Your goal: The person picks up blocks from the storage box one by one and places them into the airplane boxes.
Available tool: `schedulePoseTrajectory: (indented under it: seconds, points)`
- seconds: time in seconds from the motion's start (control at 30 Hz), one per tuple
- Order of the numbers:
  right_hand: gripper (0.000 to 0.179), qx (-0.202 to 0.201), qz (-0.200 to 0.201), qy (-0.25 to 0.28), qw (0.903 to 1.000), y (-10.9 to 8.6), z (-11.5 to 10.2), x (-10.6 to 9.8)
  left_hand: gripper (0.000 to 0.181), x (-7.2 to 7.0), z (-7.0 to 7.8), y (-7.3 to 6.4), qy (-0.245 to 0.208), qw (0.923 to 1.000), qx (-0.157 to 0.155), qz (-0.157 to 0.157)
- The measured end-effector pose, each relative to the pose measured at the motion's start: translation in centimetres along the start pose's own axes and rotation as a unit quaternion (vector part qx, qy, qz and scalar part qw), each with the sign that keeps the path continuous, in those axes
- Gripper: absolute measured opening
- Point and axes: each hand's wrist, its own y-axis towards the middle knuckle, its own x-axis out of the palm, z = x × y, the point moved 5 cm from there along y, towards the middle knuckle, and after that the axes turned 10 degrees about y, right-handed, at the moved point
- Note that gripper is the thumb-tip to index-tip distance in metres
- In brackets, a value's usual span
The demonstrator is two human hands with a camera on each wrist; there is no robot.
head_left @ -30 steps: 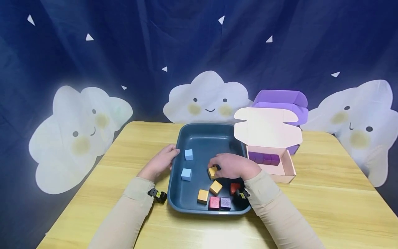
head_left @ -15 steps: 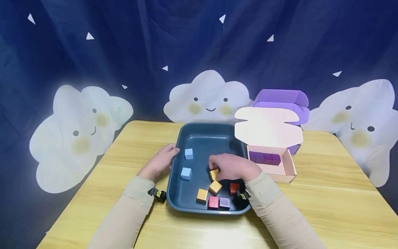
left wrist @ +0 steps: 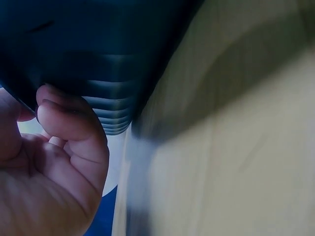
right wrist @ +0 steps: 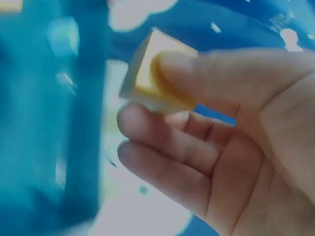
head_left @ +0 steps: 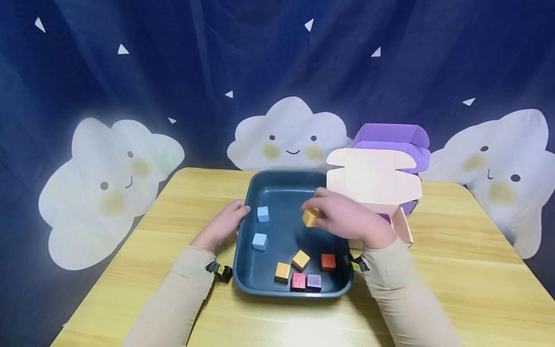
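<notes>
My right hand (head_left: 342, 214) pinches a yellow cube (head_left: 310, 217) between thumb and fingers, lifted over the right part of a dark teal tray (head_left: 277, 180). The right wrist view shows the same yellow cube (right wrist: 157, 73) up close, with the thumb pressed on one face. At the tray's left rim, my left hand (head_left: 223, 224) grips the edge; in the left wrist view the fingers (left wrist: 74, 120) curl against the tray's outer wall. Inside the tray lie two light blue cubes, two yellow cubes (head_left: 301, 260), a red cube (head_left: 328, 262), a pinkish-red cube (head_left: 298, 282) and a dark purple cube (head_left: 314, 282).
Right of the tray stands an open pale pink box (head_left: 403, 226), lid raised; my right arm partly covers it and the purple cubes (head_left: 385, 217) inside. Behind it is an open purple box (head_left: 390, 137). A dark blue cloud-patterned curtain (head_left: 277, 58) hangs beyond the wooden table (head_left: 459, 260).
My right hand has lifted the yellow cube off the tray floor and moved it up and to the right, uncovering the red cube. The left hand stays at the rim.
</notes>
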Motion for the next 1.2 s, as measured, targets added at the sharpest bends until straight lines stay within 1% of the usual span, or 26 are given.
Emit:
schedulePoseTrajectory:
  seconds: [0.07,0.1,0.17,0.27,0.33,0.47,0.63,0.7,0.8,0.93,1.0,1.07,1.2]
  points:
    - [0.030,0.007,0.025,-0.008,0.9996,-0.9,0.0,-1.7,0.026,0.0,0.2,0.0,-0.004,1.0000,0.004,-0.002]
    - [0.031,0.017,0.036,-0.014,0.9991,-1.4,0.2,-2.5,0.026,0.0,0.2,0.1,-0.006,1.0000,0.005,-0.003]
    - [0.031,0.050,0.051,-0.020,0.9972,-2.4,0.8,-3.8,0.027,0.0,0.3,0.1,-0.007,0.9999,0.006,-0.005]
    - [0.028,0.092,0.062,-0.031,0.9934,-3.6,2.0,-5.0,0.026,-0.1,0.1,0.1,-0.007,1.0000,0.006,-0.004]
    - [0.025,0.109,0.058,-0.037,0.9916,-4.1,3.0,-5.2,0.027,0.0,0.0,0.1,-0.007,1.0000,0.005,-0.003]
    - [0.020,0.132,0.027,-0.043,0.9900,-4.6,5.5,-4.5,0.026,-0.1,-0.1,0.1,-0.002,1.0000,0.004,0.001]
    - [0.010,0.174,-0.024,-0.035,0.9839,-5.1,8.3,-2.6,0.025,-0.2,-0.1,0.1,0.004,0.9999,0.010,-0.001]
    - [0.011,0.181,-0.040,-0.034,0.9821,-5.1,8.9,-1.7,0.024,-0.2,-0.2,0.1,0.003,0.9999,0.010,-0.002]
    - [0.015,0.168,-0.055,-0.040,0.9835,-4.7,9.3,-0.7,0.024,-0.2,-0.2,0.1,0.001,1.0000,0.010,0.000]
    - [0.020,0.148,-0.056,-0.035,0.9867,-4.3,9.5,0.3,0.025,-0.2,-0.1,0.0,0.001,0.9999,0.010,-0.001]
    - [0.021,0.155,-0.056,-0.025,0.9861,-4.3,9.6,0.6,0.025,-0.1,-0.1,0.0,0.003,0.9999,0.011,-0.004]
    - [0.023,0.157,-0.054,-0.028,0.9857,-4.3,9.8,0.8,0.024,-0.1,-0.1,0.0,0.005,0.9999,0.011,-0.005]
    - [0.025,0.165,-0.051,-0.053,0.9835,-4.4,9.9,1.0,0.025,-0.1,-0.1,0.0,0.007,0.9999,0.011,-0.004]
